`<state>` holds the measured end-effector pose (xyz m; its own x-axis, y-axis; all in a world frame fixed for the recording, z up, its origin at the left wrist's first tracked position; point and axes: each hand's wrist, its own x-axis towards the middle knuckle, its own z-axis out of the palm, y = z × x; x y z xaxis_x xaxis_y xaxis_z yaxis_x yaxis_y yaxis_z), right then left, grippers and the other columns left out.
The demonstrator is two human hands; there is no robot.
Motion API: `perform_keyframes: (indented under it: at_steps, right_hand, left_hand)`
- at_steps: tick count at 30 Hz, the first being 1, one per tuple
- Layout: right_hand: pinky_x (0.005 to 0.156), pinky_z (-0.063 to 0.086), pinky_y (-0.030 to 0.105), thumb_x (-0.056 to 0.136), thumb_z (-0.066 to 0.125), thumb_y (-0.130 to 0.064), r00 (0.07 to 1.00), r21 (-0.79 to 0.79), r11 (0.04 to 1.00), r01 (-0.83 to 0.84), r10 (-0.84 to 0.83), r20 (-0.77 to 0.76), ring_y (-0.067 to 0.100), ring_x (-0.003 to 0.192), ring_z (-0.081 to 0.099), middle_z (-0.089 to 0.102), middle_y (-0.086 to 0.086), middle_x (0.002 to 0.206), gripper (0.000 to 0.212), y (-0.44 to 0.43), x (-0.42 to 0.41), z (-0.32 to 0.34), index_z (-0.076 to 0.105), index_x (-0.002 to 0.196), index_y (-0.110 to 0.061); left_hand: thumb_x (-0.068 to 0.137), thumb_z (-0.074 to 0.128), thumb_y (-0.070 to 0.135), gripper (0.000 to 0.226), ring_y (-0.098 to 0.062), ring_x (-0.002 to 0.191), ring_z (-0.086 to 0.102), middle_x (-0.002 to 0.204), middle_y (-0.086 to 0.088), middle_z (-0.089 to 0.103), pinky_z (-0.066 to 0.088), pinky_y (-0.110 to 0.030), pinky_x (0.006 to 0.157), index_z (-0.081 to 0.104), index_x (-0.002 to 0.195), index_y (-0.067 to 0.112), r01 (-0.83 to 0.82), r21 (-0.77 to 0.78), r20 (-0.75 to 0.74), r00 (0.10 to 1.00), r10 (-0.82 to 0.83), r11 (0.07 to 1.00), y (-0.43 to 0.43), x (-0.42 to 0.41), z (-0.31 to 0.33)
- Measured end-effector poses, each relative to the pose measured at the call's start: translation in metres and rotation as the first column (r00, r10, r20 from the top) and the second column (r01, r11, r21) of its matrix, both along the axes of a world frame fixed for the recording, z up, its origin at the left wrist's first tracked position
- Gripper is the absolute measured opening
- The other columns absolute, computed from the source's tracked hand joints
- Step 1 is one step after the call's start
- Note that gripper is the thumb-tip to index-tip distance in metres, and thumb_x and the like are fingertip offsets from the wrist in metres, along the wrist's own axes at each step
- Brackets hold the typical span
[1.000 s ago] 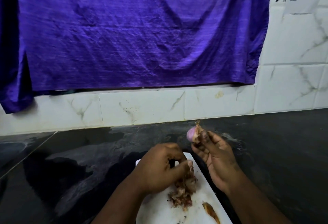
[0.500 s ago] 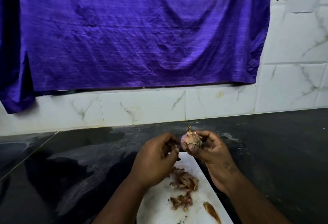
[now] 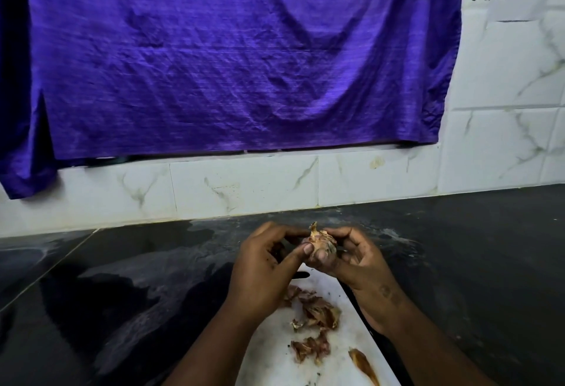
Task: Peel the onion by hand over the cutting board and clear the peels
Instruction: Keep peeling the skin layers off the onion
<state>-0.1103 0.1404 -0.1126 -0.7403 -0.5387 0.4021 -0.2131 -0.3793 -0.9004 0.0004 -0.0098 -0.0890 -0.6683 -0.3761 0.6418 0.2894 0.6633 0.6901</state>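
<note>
A small onion (image 3: 321,242) with dry papery skin is held above the far end of the white cutting board (image 3: 272,352). My right hand (image 3: 351,260) grips it from the right with thumb and curled fingers. My left hand (image 3: 263,266) pinches the onion's left side with thumb and fingertips. Brown onion peels (image 3: 318,312) lie in a loose heap on the board below the hands, with a smaller clump of peels (image 3: 310,349) nearer me and a single strip of peel (image 3: 362,365) by the board's right edge.
The board lies on a dark glossy countertop (image 3: 122,278). White marble-patterned wall tiles (image 3: 244,187) run behind the counter. A large purple cloth (image 3: 229,55) hangs over the wall above.
My left hand left the peel heap on the board and rose to the onion. My right hand turned the onion and lowered it slightly toward the left hand. Both hands now hold it.
</note>
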Motion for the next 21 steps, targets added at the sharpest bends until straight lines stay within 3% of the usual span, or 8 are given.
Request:
perform_keyframes:
  at_steps: [3, 7, 11, 14, 18, 21]
  right_hand:
    - [0.086, 0.06, 0.033, 0.082, 0.076, -0.014, 1.0, -0.008, 1.0, 0.01, -0.011, -0.016, 0.025, 0.109, 0.073, 0.076, 0.009, 0.117, 0.04, 0.0, 0.0, 0.001, 0.066, 0.12, -0.01]
    - [0.083, 0.06, 0.029, 0.077, 0.079, -0.018, 0.997, 0.004, 0.998, 0.059, -0.059, -0.057, 0.022, 0.106, 0.074, 0.077, 0.005, 0.113, 0.043, 0.001, 0.0, 0.001, 0.068, 0.118, -0.011]
    - [0.079, 0.062, 0.031, 0.077, 0.077, -0.019, 0.997, -0.04, 0.997, 0.072, -0.072, -0.01, 0.026, 0.102, 0.075, 0.078, 0.008, 0.109, 0.038, 0.0, -0.001, 0.002, 0.068, 0.113, -0.009]
    - [0.084, 0.062, 0.043, 0.077, 0.076, -0.023, 0.997, -0.071, 0.994, 0.08, -0.078, 0.021, 0.032, 0.104, 0.074, 0.078, 0.012, 0.109, 0.037, 0.0, -0.002, 0.001, 0.069, 0.111, -0.009]
    - [0.085, 0.063, 0.041, 0.081, 0.074, -0.021, 0.995, -0.118, 0.99, 0.072, -0.063, 0.082, 0.036, 0.104, 0.074, 0.076, 0.018, 0.111, 0.038, -0.001, -0.003, 0.001, 0.066, 0.113, -0.003]
    - [0.075, 0.063, 0.035, 0.085, 0.071, -0.019, 0.987, -0.183, 0.981, 0.064, -0.035, 0.156, 0.034, 0.09, 0.077, 0.077, 0.019, 0.107, 0.033, 0.0, -0.004, 0.003, 0.063, 0.111, 0.0]
  left_hand:
    - [0.089, 0.082, 0.019, 0.011, -0.003, 0.076, 0.067, 0.095, 0.012, 0.073, 0.05, -0.014, 0.068, 0.081, 0.095, 0.028, 0.026, 0.065, -0.043, 0.999, -0.023, 0.998, -0.002, -0.002, 0.0]
    - [0.09, 0.08, 0.012, 0.014, -0.008, 0.076, 0.068, 0.093, 0.008, 0.072, 0.055, -0.024, 0.069, 0.079, 0.088, 0.026, 0.047, 0.092, -0.044, 0.998, -0.043, 0.995, -0.002, -0.002, 0.0]
    - [0.094, 0.075, 0.005, 0.012, -0.009, 0.082, 0.073, 0.095, 0.003, 0.069, 0.059, -0.019, 0.069, 0.076, 0.089, 0.016, 0.099, 0.093, -0.025, 0.995, -0.097, 0.991, 0.004, 0.001, 0.003]
    - [0.094, 0.073, 0.002, 0.008, -0.004, 0.082, 0.072, 0.095, -0.003, 0.067, 0.056, -0.014, 0.065, 0.075, 0.091, 0.009, 0.143, 0.088, -0.029, 0.99, -0.141, 0.986, 0.007, 0.004, 0.006]
    - [0.094, 0.073, 0.003, 0.009, -0.004, 0.082, 0.068, 0.093, -0.003, 0.066, 0.054, -0.01, 0.065, 0.076, 0.089, 0.011, 0.162, 0.047, -0.004, 0.987, -0.162, 0.986, 0.009, 0.008, 0.01]
    - [0.094, 0.074, 0.008, 0.016, -0.01, 0.083, 0.068, 0.091, 0.003, 0.066, 0.06, -0.02, 0.07, 0.076, 0.088, 0.022, 0.213, 0.034, 0.04, 0.976, -0.214, 0.977, 0.007, 0.006, 0.007]
